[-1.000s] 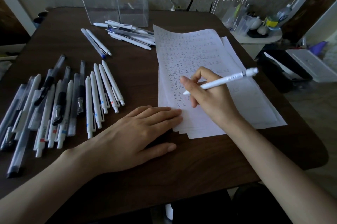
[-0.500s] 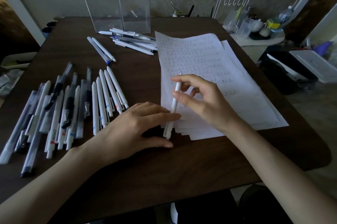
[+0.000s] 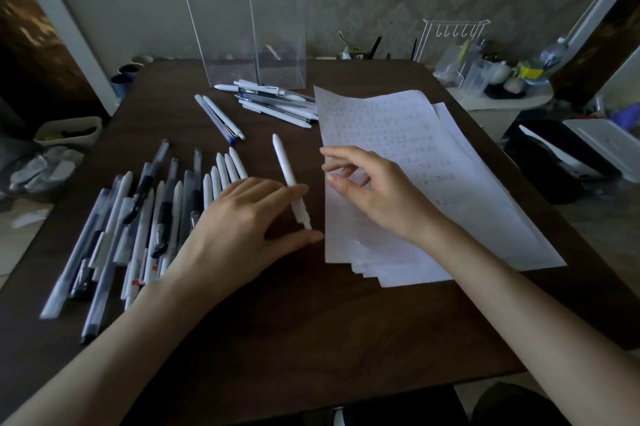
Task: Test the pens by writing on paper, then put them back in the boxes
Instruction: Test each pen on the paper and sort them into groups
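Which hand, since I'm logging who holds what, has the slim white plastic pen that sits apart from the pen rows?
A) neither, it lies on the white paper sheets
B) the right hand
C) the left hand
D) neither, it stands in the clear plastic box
C: the left hand pinches the slim white plastic pen between fingertips and thumb above the dark wooden table, while the right hand hovers empty over the white paper sheets.

No legible txt anywhere. Top sheet of paper [image 3: 398,134]: rows of small handwritten marks, too faint & tiny to read. Pens [image 3: 177,207] on the left: a few w/ red or blue bands nr one end, no print readable. Stuff on side shelf [image 3: 519,103] too blurred for any label.
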Action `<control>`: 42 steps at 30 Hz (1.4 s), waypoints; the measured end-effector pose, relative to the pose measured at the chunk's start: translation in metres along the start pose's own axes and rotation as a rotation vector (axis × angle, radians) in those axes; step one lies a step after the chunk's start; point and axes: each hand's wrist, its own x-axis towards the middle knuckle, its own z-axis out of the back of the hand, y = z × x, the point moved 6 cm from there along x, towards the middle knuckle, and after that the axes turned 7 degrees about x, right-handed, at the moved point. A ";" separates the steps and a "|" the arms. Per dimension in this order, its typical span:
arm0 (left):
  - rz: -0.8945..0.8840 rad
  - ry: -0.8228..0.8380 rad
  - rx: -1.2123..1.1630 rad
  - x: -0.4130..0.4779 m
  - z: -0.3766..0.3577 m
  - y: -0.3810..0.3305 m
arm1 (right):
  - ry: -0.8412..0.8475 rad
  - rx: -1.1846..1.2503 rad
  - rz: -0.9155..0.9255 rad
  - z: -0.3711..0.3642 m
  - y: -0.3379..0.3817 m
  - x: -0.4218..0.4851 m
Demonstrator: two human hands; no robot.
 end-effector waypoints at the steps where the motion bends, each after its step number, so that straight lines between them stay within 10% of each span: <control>1: 0.037 0.005 0.025 0.000 0.001 0.005 | -0.009 -0.006 -0.004 0.001 0.001 0.010; 17: 0.234 0.203 0.149 -0.005 -0.017 0.024 | -0.099 -0.691 -0.085 -0.050 -0.013 0.167; 28: 0.340 0.137 0.185 -0.007 -0.013 0.034 | -0.159 -0.329 0.151 -0.001 0.031 0.087; 42: -0.270 0.424 -0.182 -0.017 -0.040 -0.049 | -0.220 -0.755 -0.080 0.049 -0.029 -0.028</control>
